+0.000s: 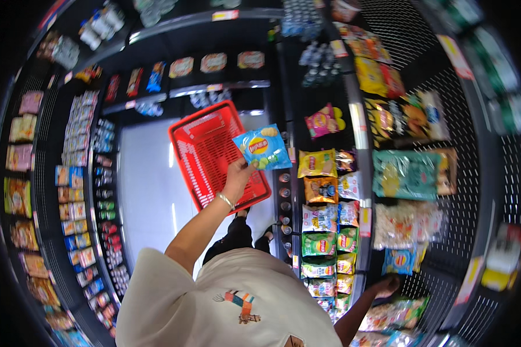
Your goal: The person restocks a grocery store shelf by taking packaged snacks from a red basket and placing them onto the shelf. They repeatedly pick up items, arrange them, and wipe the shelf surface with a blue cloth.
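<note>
My left hand (239, 175), with a bracelet on its wrist, grips a blue bag of potato chips (265, 147) by a lower corner, over the right side of a red plastic shopping basket (206, 152). The visible inside of the basket holds no goods; what supports it cannot be told. At the right, my right hand (388, 287) is in shadow beside a shelf, just below another blue chip bag (398, 261); its fingers look curled, but whether they touch anything is unclear.
Snack shelves (360, 173) run down the right side, with yellow chip bags (317, 163) and green chip bags (319, 244). Shelves of boxed and packed goods (71, 199) line the left. A back shelf (219, 89) crosses beyond the basket. My feet (265, 236) stand on pale floor.
</note>
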